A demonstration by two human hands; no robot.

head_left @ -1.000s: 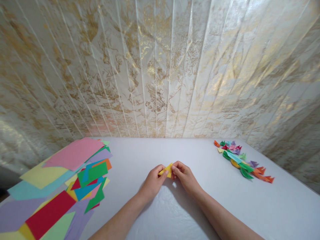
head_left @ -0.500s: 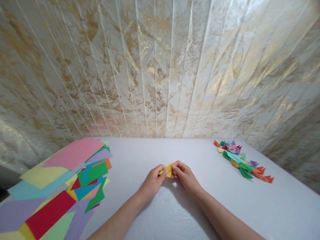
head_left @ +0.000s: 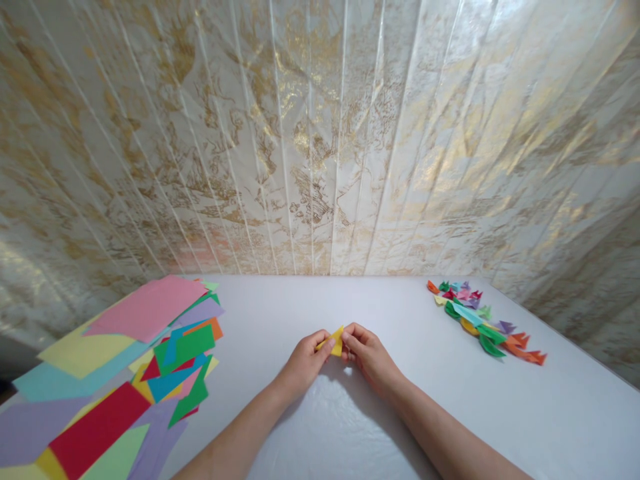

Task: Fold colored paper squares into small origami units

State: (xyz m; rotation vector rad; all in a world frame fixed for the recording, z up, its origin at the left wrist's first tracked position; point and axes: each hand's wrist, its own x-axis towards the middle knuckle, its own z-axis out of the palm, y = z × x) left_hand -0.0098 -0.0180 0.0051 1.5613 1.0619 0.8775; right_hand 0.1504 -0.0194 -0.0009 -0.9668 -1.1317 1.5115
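A small piece of folded yellow paper (head_left: 337, 343) is held between my two hands, a little above the white table. My left hand (head_left: 309, 360) pinches its left side, thumb on top. With thumb and forefinger, my right hand (head_left: 367, 350) grips the right edge near the upper corner. The fingers cover part of the paper, so its full folded shape is hidden.
Loose coloured sheets lie spread on the left, among them a pink sheet (head_left: 150, 307), a red one (head_left: 100, 430) and a green one (head_left: 187, 348). Several small folded paper figures (head_left: 493, 333) sit in rows at the right. A gold-patterned curtain (head_left: 320, 147) hangs behind the table (head_left: 280, 300).
Almost nothing differs. The fingers of my right hand have shifted slightly on the yellow paper, and both hands keep their hold.
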